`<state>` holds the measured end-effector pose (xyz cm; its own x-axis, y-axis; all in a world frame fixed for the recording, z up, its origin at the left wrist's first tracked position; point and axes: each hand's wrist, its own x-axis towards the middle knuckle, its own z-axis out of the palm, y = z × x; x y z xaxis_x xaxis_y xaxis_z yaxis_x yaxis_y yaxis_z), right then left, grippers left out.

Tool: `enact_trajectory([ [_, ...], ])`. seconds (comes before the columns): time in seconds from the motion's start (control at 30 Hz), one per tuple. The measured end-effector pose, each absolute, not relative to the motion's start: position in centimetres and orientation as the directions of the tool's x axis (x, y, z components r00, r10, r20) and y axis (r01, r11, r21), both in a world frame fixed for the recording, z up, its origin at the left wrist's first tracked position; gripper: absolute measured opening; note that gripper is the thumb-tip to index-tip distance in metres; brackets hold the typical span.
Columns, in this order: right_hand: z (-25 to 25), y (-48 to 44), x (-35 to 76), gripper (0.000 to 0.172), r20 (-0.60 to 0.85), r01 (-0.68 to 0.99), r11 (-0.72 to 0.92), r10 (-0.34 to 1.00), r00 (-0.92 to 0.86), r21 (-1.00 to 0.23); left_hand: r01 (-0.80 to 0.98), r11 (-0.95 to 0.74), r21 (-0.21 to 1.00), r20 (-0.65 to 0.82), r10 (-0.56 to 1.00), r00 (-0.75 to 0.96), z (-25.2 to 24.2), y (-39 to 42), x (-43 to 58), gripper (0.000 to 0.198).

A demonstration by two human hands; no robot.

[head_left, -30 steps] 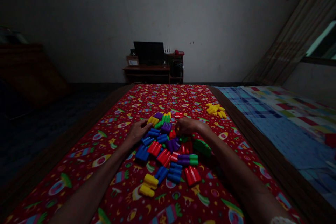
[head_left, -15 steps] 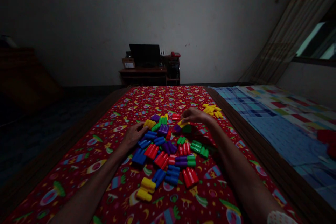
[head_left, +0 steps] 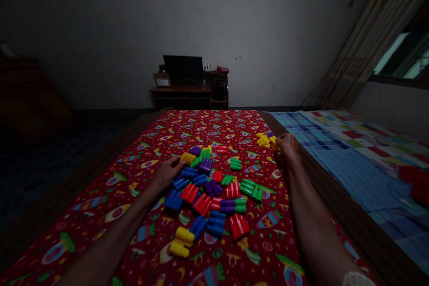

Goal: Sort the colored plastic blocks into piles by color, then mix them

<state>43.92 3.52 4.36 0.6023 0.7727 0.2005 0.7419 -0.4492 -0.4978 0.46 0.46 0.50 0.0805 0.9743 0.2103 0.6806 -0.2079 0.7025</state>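
Remotely, I am touching a ribbed yellow plastic block [head_left: 188, 158] in the near heap [head_left: 203, 203] with the half-curled left hand [head_left: 166, 172], a yellow block [head_left: 275, 143] in the far pile [head_left: 263, 141] with the right hand [head_left: 288, 144], the fingers' grip being unclear, both seeming light, stiff, best pinched sideways.

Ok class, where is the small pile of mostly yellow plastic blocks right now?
In the head view, that mostly yellow pile lies near the right edge of the red patterned cloth, just left of the right hand.
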Motion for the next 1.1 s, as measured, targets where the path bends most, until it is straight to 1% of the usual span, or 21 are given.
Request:
enact_trajectory([
  [0.17, 5.2, 3.6, 44.0, 0.025, 0.113, 0.767, -0.473, 0.816, 0.567, -0.434, 0.658, -0.211, 0.723, 0.204, 0.975, 0.089, 0.5, 0.4, 0.5, 0.054],
  [0.23, 5.4, 3.7, 44.0, 0.025, 0.127, 0.776, -0.459, 0.821, 0.557, -0.433, 0.657, -0.214, 0.723, 0.209, 0.974, 0.088, 0.6, 0.3, 0.5, 0.053],
  [0.3, 5.3, 3.6, 43.8, 0.027, 0.175, 0.790, -0.437, 0.818, 0.548, -0.430, 0.661, -0.216, 0.719, 0.214, 0.973, 0.087, 0.7, 0.2, 0.6, 0.051],
  [0.4, 4.6, 3.6, 43.2, 0.033, 0.237, 0.833, -0.396, 0.830, 0.505, -0.386, 0.664, -0.218, 0.715, 0.214, 0.973, 0.088, 0.8, 0.2, 0.6, 0.051],
  [0.47, 4.0, 3.5, 42.6, 0.037, 0.207, 0.853, -0.398, 0.853, 0.480, -0.338, 0.665, -0.217, 0.714, 0.210, 0.973, 0.093, 0.7, 0.2, 0.5, 0.051],
  [0.53, 3.8, 3.4, 42.0, 0.036, 0.165, 0.855, -0.418, 0.862, 0.480, -0.306, 0.657, -0.223, 0.721, 0.211, 0.973, 0.099, 0.5, 0.4, 0.4, 0.052],
  [0.6, 4.0, 3.3, 41.6, 0.031, 0.154, 0.845, -0.439, 0.853, 0.498, -0.306, 0.643, -0.230, 0.730, 0.221, 0.971, 0.096, 0.3, 0.5, 0.3, 0.054],
  [0.73, 5.6, 3.5, 41.6, 0.032, 0.139, 0.831, -0.451, 0.847, 0.514, -0.326, 0.652, -0.257, 0.714, 0.274, 0.959, 0.078, 0.0, 0.7, 0.4, 0.055],
  [0.77, 6.2, 3.6, 41.6, 0.032, 0.150, 0.849, -0.414, 0.864, 0.480, -0.328, 0.662, -0.282, 0.694, 0.315, 0.946, 0.072, 0.1, 0.7, 0.5, 0.054],
  [0.83, 7.3, 3.8, 41.2, 0.029, 0.199, 0.898, -0.268, 0.915, 0.350, -0.348, 0.690, -0.349, 0.634, 0.428, 0.902, 0.063, 0.6, 0.5, 0.8, 0.050],
  [0.9, 8.4, 3.8, 39.8, 0.028, 0.229, 0.911, -0.052, 0.961, 0.157, -0.410, 0.709, -0.413, 0.571, 0.527, 0.847, 0.068, 1.4, 0.1, 1.5, 0.047],
  [0.93, 8.9, 3.7, 38.7, 0.029, 0.232, 0.889, 0.070, 0.972, 0.042, -0.453, 0.707, -0.437, 0.556, 0.554, 0.829, 0.076, 1.9, -0.1, 2.0, 0.046],
  [1.0, 9.6, 3.1, 35.7, 0.032, 0.216, 0.793, 0.293, 0.954, -0.207, -0.534, 0.672, -0.463, 0.579, 0.550, 0.829, 0.097, 2.9, -0.9, 3.2, 0.047],
  [1.03, 9.7, 2.6, 33.9, 0.033, 0.208, 0.735, 0.390, 0.920, -0.332, -0.555, 0.636, -0.461, 0.619, 0.520, 0.847, 0.109, 3.4, -1.3, 3.8, 0.049],
  [1.1, 9.7, 1.2, 30.4, 0.035, 0.172, 0.637, 0.540, 0.820, -0.546, -0.550, 0.553, -0.422, 0.719, 0.414, 0.898, 0.148, 3.9, -2.0, 5.0, 0.056],
])
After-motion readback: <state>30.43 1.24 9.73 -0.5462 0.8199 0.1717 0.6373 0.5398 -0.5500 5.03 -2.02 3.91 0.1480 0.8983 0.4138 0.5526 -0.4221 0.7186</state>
